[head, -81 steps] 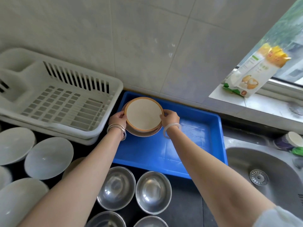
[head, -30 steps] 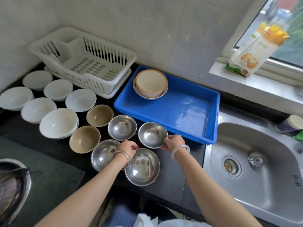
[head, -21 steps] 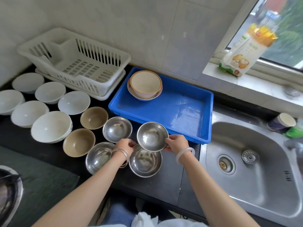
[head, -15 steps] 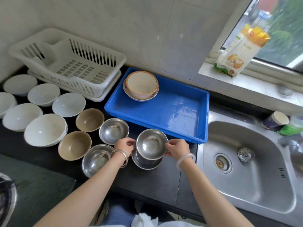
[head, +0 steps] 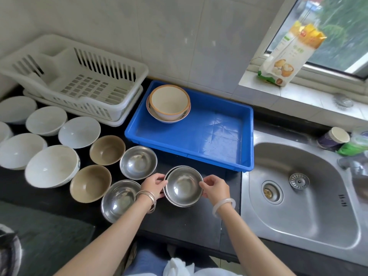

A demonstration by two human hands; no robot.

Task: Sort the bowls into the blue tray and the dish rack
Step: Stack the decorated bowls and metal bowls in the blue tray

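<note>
1. A moment ago the steel bowl (head: 183, 186) hung above another; now it sits nested inside it, a stack of two on the surface just in front of the blue tray (head: 199, 136).
2. Left hand (head: 154, 186) and right hand (head: 216, 188) each pinch the stack's rim.
3. So steel bowls are being gathered for one carry, I judge.
4. The bowl opens upward; being round, it has no long axis.

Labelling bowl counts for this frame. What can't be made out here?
- Steel stack, head view: top bowl hides the lower one; count unclear.
- White bowls: cut by left edge.
- Dark object: cut by bottom-left corner, unidentifiable.
- Packet text: too small.
</note>
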